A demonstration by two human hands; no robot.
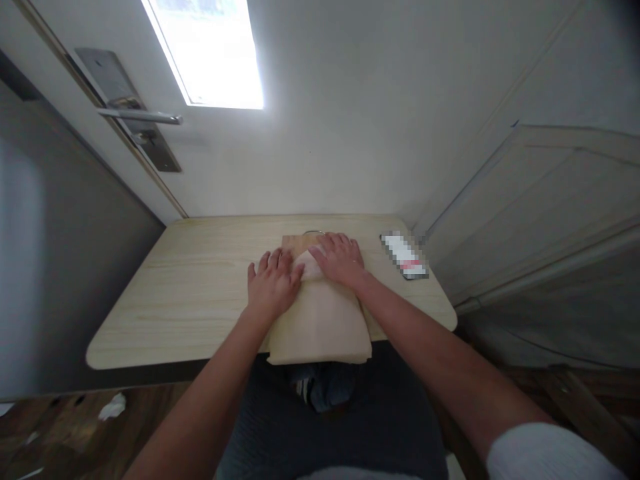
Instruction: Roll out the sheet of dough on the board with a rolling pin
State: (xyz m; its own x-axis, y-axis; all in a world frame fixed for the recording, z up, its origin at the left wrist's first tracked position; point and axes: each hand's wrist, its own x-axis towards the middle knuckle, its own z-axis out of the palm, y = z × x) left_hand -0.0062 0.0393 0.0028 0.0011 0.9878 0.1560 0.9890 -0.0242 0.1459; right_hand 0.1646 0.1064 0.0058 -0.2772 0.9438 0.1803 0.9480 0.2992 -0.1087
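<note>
A cream-coloured sheet (320, 323), paper or cloth I cannot tell, lies over the near part of a thin wooden board (295, 243) and overhangs the table's front edge. Across its far end runs a paler folded strip (310, 265). My left hand (273, 281) rests on the left side of the sheet with fingers spread. On the right, my right hand (340, 257) lies flat over the strip and the board's far right corner. The thumbs point towards each other, a little apart. Neither hand grasps anything. A thin metal ring or handle (314, 232) shows behind the board.
The pale wood-grain table (200, 287) has rounded corners and stands against a white door (325, 153) with a lever handle (140, 116) at upper left. A phone (405, 256), partly pixelated, lies on the right. Crumpled white paper (113, 407) is on the floor.
</note>
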